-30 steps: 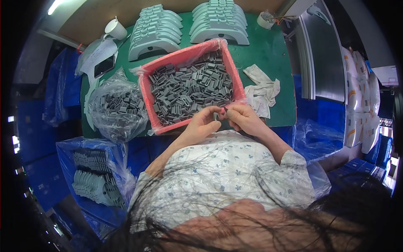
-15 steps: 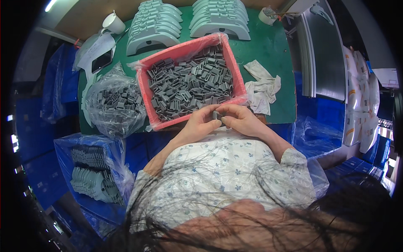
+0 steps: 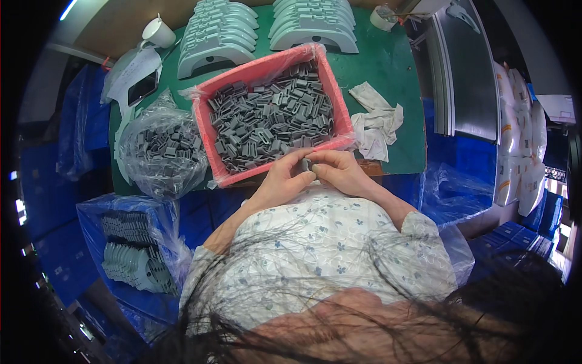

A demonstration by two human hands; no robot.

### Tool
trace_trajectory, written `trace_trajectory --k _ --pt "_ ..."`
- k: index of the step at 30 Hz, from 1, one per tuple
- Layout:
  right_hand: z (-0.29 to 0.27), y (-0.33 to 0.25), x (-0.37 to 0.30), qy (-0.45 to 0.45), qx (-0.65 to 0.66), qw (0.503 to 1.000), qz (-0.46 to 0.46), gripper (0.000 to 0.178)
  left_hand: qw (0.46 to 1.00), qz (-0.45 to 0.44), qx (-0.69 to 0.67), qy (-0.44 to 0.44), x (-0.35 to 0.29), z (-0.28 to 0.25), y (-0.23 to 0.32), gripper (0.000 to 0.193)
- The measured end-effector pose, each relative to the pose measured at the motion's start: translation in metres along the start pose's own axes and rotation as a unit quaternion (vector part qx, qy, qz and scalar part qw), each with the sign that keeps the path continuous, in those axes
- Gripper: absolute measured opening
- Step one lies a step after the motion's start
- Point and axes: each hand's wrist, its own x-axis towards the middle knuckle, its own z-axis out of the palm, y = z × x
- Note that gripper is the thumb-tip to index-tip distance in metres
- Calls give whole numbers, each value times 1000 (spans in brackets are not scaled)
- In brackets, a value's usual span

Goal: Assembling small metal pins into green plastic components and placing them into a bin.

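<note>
My left hand [image 3: 286,181] and my right hand [image 3: 341,172] meet just in front of the near rim of a pink bin [image 3: 212,130]. Between the fingertips of both is a small grey plastic clip [image 3: 307,165], mostly hidden by the fingers. Both hands are closed on it, thumbs toward me. Lined with clear film, the bin holds a heap of similar grey clips [image 3: 270,118]. Left of the bin, a clear plastic bag [image 3: 163,155] contains more grey clips.
Pale curved plastic parts stand in two rows [image 3: 219,36] [image 3: 313,27] behind the bin. A white cloth [image 3: 376,124] lies right on the green table [image 3: 400,73]. At left are a phone [image 3: 143,88] and white mug [image 3: 159,33]. A film-lined blue crate [image 3: 130,249] with parts stands lower left.
The whole view has shifted slightly, with the table things a little further left and up. My fingers have moved slightly around the clip, which both hands still hold.
</note>
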Motion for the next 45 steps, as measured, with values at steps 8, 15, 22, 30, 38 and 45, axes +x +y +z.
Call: trace_trajectory --k 8,15,22,30,38,45 --pt "-6 -2 1 -8 47 998 28 23 999 43 -27 -1 0 3 -10 48" --pt "-10 -1 0 -39 -9 999 33 25 992 -41 -117 -22 0 4 -1 50" --pt "-10 1 5 -30 -10 998 45 25 997 11 -73 -16 0 5 -14 50" --pt "-14 -4 0 -50 15 996 75 25 995 -28 -91 -9 1 3 -9 51" --pt "-13 -4 2 -65 -1 996 65 27 998 10 -67 -8 2 3 -17 50" --pt "-11 3 3 -47 4 998 45 25 996 -21 -80 -12 1 3 -13 49"
